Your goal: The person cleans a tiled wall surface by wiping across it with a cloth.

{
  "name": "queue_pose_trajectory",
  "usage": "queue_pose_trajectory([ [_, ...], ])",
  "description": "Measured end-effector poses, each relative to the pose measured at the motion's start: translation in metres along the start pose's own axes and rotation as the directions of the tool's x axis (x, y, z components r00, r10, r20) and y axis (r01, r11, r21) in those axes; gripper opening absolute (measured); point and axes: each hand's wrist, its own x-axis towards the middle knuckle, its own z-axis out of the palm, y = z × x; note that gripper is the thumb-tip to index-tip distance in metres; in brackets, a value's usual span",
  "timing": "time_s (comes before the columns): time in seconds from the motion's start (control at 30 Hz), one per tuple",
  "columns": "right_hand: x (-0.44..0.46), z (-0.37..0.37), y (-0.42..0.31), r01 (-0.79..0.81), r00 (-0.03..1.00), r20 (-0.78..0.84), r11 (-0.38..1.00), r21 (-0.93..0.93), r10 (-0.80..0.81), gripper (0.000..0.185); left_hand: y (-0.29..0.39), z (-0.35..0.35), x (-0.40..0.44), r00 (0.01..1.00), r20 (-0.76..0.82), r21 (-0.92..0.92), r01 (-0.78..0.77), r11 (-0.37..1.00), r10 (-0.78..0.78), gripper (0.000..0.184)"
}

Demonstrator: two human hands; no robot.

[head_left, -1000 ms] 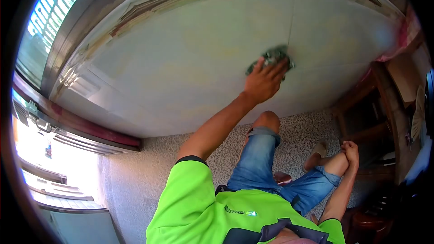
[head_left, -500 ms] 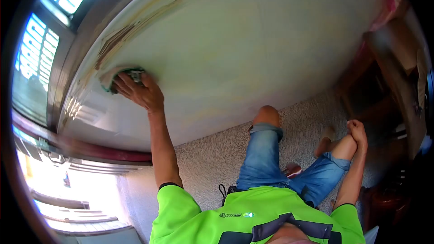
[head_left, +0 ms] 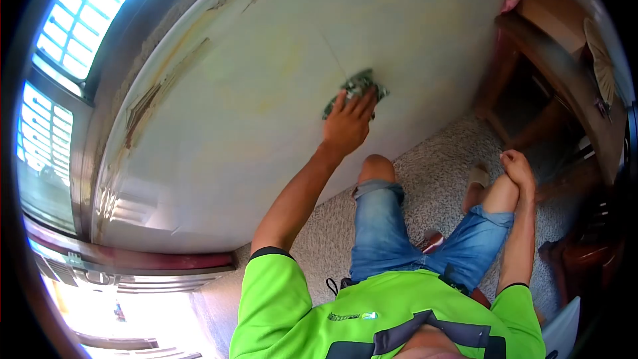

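My left hand (head_left: 349, 118) lies over a dark green patterned cloth (head_left: 362, 84) and presses it flat against the pale wall (head_left: 232, 126). Parts of the cloth bunch out past my fingertips. Low on the right, my right hand (head_left: 518, 167) rests on my bent knee with its fingers curled in, and nothing shows in it. Brown, peeling stains (head_left: 143, 113) run along the wall's left side. A thin dark line on the wall ends near the cloth.
A barred window (head_left: 86, 16) is at the upper left. Dark wooden furniture (head_left: 565, 70) stands on the right, with a cardboard box (head_left: 555, 16) and a folded fan (head_left: 598, 53) on it. Speckled flooring (head_left: 425, 159) lies below the wall. A red chair-like object (head_left: 585, 252) is at the lower right.
My left hand has moved the cloth across the wall to the right, away from the stained left edge. My right hand stays on the knee. The view has shifted a little.
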Motion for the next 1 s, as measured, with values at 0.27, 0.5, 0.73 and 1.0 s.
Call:
queue_pose_trajectory([
  [0.27,-0.011,-0.010,-0.035,-0.008,1.000,0.018,0.998,-0.062,0.009,0.031,-0.036,-0.083,0.113,0.991,-0.134,0.073,-0.002,0.997,0.012,0.067],
  [0.5,-0.016,-0.011,-0.036,-0.084,0.996,-0.015,0.993,-0.083,0.083,0.032,-0.010,-0.071,0.198,0.964,-0.225,0.091,-0.121,0.988,0.139,0.060],
  [0.73,-0.021,-0.017,-0.014,-0.075,0.996,-0.056,0.997,-0.033,0.073,0.032,0.028,0.031,0.051,0.852,0.353,0.075,-0.437,0.896,0.386,0.055],
  [1.0,-0.009,-0.002,-0.041,-0.042,0.998,0.040,0.964,-0.263,0.055,0.032,-0.043,-0.088,0.092,0.987,0.068,0.191,-0.157,0.969,0.146,0.068],
])
